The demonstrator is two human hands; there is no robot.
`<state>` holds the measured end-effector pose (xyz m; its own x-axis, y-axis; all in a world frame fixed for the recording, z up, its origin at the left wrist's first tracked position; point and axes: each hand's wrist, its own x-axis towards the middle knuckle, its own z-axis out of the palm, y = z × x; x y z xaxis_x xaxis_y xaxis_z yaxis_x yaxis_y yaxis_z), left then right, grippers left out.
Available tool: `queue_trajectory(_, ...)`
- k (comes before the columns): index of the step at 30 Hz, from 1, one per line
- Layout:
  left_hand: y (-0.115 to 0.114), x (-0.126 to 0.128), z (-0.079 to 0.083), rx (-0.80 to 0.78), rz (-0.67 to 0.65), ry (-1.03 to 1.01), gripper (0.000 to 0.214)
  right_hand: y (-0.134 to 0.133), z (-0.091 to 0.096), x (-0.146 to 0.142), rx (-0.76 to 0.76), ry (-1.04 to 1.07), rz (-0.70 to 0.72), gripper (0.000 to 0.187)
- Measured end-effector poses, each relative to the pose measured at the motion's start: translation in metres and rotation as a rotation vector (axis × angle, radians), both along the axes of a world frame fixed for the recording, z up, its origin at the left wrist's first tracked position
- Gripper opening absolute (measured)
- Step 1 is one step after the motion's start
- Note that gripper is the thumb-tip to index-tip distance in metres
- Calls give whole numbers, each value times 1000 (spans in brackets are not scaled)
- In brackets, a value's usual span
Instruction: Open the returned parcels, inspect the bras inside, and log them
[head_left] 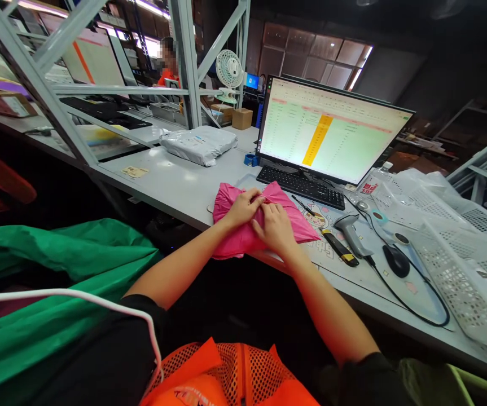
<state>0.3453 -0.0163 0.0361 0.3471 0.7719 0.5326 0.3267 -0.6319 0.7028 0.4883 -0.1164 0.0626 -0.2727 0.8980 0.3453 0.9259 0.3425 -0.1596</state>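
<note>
Orange mesh vest (243, 375) nearest, on the wearer, zip down the middle. White cable (57, 292) runs in from the left across the wearer's dark sleeve, toward the vest. Green sheeting (103, 248) bunched at near left.

Pink package (243, 241) sits at the near edge of the grey desk (171, 183), centre of scene, near-left part reaching past the edge. Film wrinkled, corners pointed. Both hands on it: left hand (246, 207) lies across the top with fingers bent, right hand (276, 226) comes in from the right, fingers curled toward the left ones. Fingertips of the two hands close together; cannot tell if either is pinching the film or just pressing.

Right of package: pen (303, 205), then yellow-black box cutter (339, 248), grey scanner (352, 235) just beside the cutter, black mouse (396, 260) farther right. White perforated basket (446, 282) at right end, clear plastic around it.

Far side of package: black keyboard (300, 186) in front of a lit monitor (289, 124), spreadsheet with a yellow column. Blue tape roll (251, 160) left of the monitor. White parcel (198, 145) farther left, flat on desk. Small cardboard box (242, 118) and pale fan (229, 69) behind. Co-worker (170, 74) in orange at far left, beyond the metal frame (184, 62).
</note>
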Motion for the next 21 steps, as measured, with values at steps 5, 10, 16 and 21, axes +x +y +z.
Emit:
queue_trajectory(5, 12, -25, 8, 77, 321, 169, 22, -10, -11, -27, -164, -126, 2, 38)
queue_trajectory(10, 56, -56, 30, 55, 539, 493, 33, -66, -14, -12, -198, -233, 88, 34)
queue_trajectory(16, 106, -79, 25, -96, 655, 491, 36, -118, -53, 28, -83, -8, 201, 33)
queue_trajectory(21, 100, -60, 18, -60, 442, 529, 26, -125, -25, 70, 10, 285, 125, 26)
